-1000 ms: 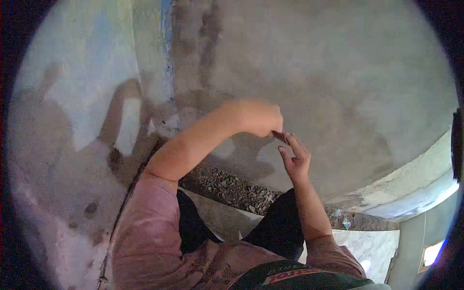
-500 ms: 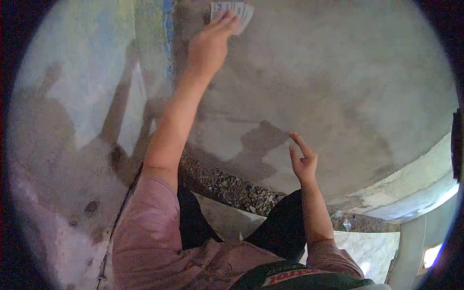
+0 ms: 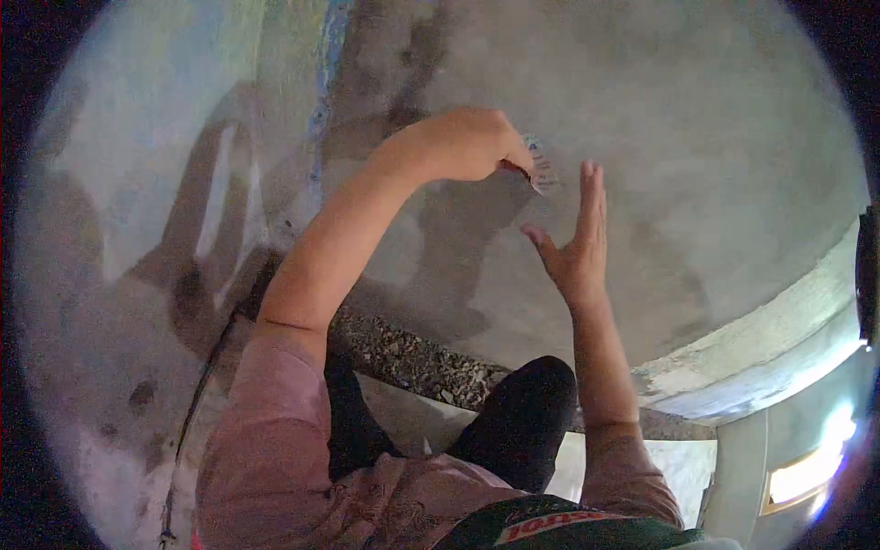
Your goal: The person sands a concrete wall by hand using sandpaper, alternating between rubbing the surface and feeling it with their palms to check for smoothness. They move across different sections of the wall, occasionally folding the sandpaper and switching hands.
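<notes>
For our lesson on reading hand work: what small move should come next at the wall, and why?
Probably bring the left hand with its small sheet flat onto the bare grey wall. The sheet is pinched at one edge, and the right hand waits open beside it.

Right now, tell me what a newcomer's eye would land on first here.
First, the two bare hands raised against the grey plastered wall at centre: the left hand pinches a small printed card, and the right hand is open beside it, fingers up. Next, the dark shadows of the arms on the wall at left, and the strip of gravel along its base.
</notes>
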{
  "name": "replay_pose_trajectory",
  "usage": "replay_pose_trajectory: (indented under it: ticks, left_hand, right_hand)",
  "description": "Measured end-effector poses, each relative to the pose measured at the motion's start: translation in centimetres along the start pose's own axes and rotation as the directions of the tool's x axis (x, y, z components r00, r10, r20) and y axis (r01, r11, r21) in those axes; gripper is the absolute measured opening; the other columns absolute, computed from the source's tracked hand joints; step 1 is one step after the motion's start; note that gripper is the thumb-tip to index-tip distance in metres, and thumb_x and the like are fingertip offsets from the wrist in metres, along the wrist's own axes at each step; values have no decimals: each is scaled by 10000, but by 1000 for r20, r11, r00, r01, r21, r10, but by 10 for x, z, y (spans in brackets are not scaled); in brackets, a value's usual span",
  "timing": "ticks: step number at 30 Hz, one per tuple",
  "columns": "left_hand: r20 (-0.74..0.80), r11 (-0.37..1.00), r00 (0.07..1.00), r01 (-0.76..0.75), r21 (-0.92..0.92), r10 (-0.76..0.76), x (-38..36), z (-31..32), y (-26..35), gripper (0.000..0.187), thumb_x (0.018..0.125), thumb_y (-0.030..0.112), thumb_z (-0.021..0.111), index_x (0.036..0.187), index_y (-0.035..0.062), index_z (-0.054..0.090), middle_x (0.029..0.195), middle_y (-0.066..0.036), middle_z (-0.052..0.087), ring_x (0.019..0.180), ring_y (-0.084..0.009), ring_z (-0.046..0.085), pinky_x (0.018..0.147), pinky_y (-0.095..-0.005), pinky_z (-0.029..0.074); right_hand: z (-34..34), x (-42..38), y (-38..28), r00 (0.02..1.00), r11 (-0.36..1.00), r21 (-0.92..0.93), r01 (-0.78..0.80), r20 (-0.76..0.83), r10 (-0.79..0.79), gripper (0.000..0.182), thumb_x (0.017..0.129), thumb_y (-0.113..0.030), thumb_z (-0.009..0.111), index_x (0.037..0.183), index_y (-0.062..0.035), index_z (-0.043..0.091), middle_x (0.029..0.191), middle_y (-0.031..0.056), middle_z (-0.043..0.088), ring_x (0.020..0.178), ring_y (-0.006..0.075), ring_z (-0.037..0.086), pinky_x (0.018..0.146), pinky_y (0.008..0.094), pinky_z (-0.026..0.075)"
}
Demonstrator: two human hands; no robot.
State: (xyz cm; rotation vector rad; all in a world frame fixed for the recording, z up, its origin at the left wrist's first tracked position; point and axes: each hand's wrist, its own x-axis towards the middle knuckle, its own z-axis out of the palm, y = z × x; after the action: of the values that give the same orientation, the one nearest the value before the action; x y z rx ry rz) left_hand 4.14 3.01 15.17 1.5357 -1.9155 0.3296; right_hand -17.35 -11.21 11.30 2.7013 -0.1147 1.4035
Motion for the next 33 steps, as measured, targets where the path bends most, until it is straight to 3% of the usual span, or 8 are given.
replay_pose_trajectory:
  ticks: [14,18,21,26,29,30,32,33]
  left_hand:
    - [-603,961,797,139,240,35,-49,-91,-18,730,801,186,847,1482,135,588,1484,-133,613,1354,-362,585,1144,-435,473]
    - [-540,960,840,109,260,51,-66,-101,-38,669,818,210,840,1444,120,623,1428,-158,649,1321,-366,610,1127,-439,482]
    - [-420,961,907,113,252,3,-73,-109,-44,612,835,235,830,1408,112,653,1366,-159,688,1275,-366,642,1102,-442,497]
    - [-373,964,925,162,209,-74,-75,-105,-45,533,862,260,814,1355,98,691,1290,-154,729,1198,-364,684,1068,-447,514]
    - [-381,972,916,190,136,-126,-77,-107,-48,486,878,260,808,1325,97,714,1276,-157,734,1176,-358,696,1049,-437,524]
    - [-404,957,908,210,201,-115,-78,-106,-49,474,884,261,806,1318,92,718,1259,-156,742,1163,-346,705,1034,-432,532]
    - [-424,943,900,225,246,-104,-81,-103,-53,463,889,261,804,1311,87,723,1242,-155,749,1150,-335,714,1019,-426,540]
    - [-433,966,898,178,185,-82,-80,-106,-57,456,898,279,798,1303,81,727,1233,-155,753,1138,-325,721,1007,-423,546]
  right_hand:
    - [-35,228,17,626,611,-392,688,-106,-773,507,840,53,611,1295,-146,711,1336,77,712,1296,291,644,1155,498,471]
    - [26,180,31,352,302,-183,935,558,-751,385,983,-67,581,1358,-96,666,1449,99,647,1301,279,641,1181,484,439]
    - [14,226,53,276,226,-158,961,512,-813,415,1005,-117,551,1412,-97,625,1501,111,603,1344,257,606,1214,445,409]
    - [8,252,43,787,654,-481,584,139,-601,450,984,-119,572,1431,-91,610,1470,99,626,1366,244,590,1212,431,425]
    - [23,214,21,126,168,4,986,641,-757,439,974,-121,586,1410,-100,630,1471,90,628,1375,265,583,1184,439,443]
    - [8,235,15,123,164,5,986,635,-762,439,974,-121,586,1410,-100,630,1471,90,628,1375,265,583,1184,439,443]
    - [-11,274,24,787,650,-443,617,321,-527,413,960,-150,605,1367,-116,668,1477,59,629,1370,232,589,1208,427,430]
    - [-8,279,35,781,644,-442,624,332,-528,413,960,-150,605,1367,-116,668,1477,59,629,1370,232,589,1208,427,430]
